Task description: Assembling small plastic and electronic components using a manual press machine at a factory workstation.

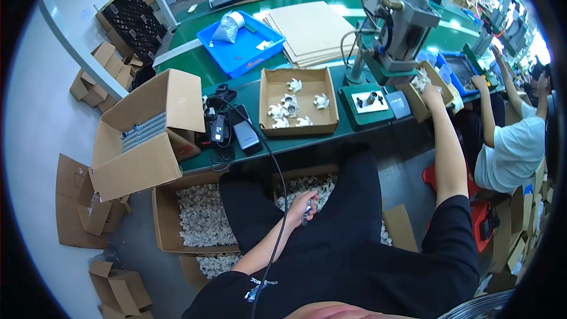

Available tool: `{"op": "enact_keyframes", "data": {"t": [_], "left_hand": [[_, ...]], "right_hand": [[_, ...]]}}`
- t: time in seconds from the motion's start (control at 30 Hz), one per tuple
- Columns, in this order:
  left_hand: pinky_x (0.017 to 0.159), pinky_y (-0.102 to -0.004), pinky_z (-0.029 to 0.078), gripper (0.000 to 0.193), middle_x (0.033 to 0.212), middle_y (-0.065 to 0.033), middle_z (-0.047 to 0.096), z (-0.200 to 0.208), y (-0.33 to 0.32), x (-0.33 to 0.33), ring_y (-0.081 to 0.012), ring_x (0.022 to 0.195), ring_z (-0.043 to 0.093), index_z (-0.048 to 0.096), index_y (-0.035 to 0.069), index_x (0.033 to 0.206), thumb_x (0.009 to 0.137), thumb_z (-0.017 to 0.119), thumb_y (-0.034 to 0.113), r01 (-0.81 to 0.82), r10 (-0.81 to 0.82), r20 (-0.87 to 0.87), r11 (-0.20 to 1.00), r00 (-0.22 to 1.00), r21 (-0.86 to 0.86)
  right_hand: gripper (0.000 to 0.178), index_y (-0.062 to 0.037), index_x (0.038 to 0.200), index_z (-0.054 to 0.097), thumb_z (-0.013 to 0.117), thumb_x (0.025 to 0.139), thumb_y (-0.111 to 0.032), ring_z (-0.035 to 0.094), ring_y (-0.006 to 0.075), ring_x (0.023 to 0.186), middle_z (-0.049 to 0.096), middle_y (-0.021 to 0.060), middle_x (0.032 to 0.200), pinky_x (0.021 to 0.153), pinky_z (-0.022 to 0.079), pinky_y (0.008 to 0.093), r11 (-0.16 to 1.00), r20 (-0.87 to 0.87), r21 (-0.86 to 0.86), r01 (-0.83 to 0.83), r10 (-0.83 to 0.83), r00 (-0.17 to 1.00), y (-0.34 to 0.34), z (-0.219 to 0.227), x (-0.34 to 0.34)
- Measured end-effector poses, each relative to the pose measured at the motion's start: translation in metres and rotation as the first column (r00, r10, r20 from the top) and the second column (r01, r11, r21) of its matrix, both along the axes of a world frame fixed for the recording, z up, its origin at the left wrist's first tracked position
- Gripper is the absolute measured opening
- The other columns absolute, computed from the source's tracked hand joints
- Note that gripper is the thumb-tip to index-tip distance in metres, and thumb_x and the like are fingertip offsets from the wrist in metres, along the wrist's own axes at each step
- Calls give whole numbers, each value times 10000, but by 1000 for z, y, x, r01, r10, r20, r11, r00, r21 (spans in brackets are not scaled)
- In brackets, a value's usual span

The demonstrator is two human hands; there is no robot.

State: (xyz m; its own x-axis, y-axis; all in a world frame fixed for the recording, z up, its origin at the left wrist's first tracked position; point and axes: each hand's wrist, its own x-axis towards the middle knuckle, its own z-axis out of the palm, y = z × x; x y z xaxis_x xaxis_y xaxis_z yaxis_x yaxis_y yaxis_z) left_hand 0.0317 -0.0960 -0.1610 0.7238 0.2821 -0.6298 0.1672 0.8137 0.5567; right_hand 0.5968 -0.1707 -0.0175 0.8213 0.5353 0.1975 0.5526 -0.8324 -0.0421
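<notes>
Down at six o'clock, against the black cloth of our lap, our left hand (300, 205) curls loosely about a small bluish metal piece (307, 212), its fingers bent and the forearm rising to it from the lower edge; the piece is too small and too covered for us to tell its shape. Just behind the hand, toward twelve, an open cardboard box (167, 224) on the floor is heaped with small white plastic parts (201, 215), rough and crumbly in look, partly hidden by our legs. A thin black cable (277, 171) runs down from the green bench (201, 65) past our wrist. At two o'clock our right arm stretches out straight, and our right hand (433, 93) sinks into a small cardboard tray (413, 97) of pale parts beside the grey metal press (401, 18); the fingers are buried, so we cannot tell whether they grip anything. At twelve, a shallow brown tray (266, 103) holds several white star-shaped mouldings (289, 106), smooth and glossy. Beyond it lie flat cardboard sheets (310, 29) and a blue plastic bin (236, 53) with a clear bag in it. At ten o'clock a large carton (147, 142) tilts open on the bench edge, showing rows of small grey pieces that we cannot make out. At three o'clock another person in a pale shirt (511, 150) is cut off by the rim.
</notes>
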Motion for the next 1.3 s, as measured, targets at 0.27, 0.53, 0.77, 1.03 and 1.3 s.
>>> {"op": "enact_keyframes", "data": {"t": [0.27, 0.53, 0.77, 1.03, 1.3], "left_hand": [[346, -235, 320, 263, 569, 3, 457, -1, 1, -2, -107, 445, 434, 511, 70, 905, 985, 512, 320, -13, 13, 9, 1000, 1000, 9], [354, -237, 314, 268, 593, -13, 451, -6, -1, -1, -109, 455, 441, 503, 70, 923, 976, 529, 332, 5, -5, 26, 1000, 1000, 26], [353, -240, 315, 266, 599, -13, 456, -2, 0, 0, -109, 460, 448, 505, 70, 917, 979, 526, 328, 2, -2, -1, 999, 1000, 36], [351, -241, 323, 250, 569, -7, 463, 2, -1, 4, -107, 456, 445, 527, 60, 922, 982, 518, 303, 8, -8, 5, 999, 1000, 42], [349, -237, 317, 254, 567, -9, 464, 3, 0, 3, -106, 448, 442, 522, 56, 911, 980, 522, 301, -17, 16, 10, 999, 1000, 34]], "right_hand": [[351, 19, 1078, 594, 664, 757, -104, 626, 394, 1033, 642, 298, 1020, 920, 491, 450, 992, 65, 103, -75, 69, 995, 9, 35, -56], [350, -26, 1014, 623, 751, 706, -129, 653, 331, 897, 650, 175, 930, 819, 518, 410, 985, -120, 174, -23, 45, 992, -5, 29, -17], [227, -7, 874, 632, 756, 745, -146, 648, 261, 817, 641, 139, 790, 771, 517, 352, 908, -133, 416, -57, 123, 984, -4, 66, -46], [218, -15, 924, 650, 727, 781, -161, 650, 290, 857, 663, 163, 872, 787, 510, 367, 883, 180, 329, -334, 289, 940, 14, 30, -47], [261, -8, 1001, 658, 681, 816, -190, 638, 327, 955, 670, 187, 1013, 847, 491, 386, 922, -226, 89, -377, 388, 894, 29, 57, -48]]}}
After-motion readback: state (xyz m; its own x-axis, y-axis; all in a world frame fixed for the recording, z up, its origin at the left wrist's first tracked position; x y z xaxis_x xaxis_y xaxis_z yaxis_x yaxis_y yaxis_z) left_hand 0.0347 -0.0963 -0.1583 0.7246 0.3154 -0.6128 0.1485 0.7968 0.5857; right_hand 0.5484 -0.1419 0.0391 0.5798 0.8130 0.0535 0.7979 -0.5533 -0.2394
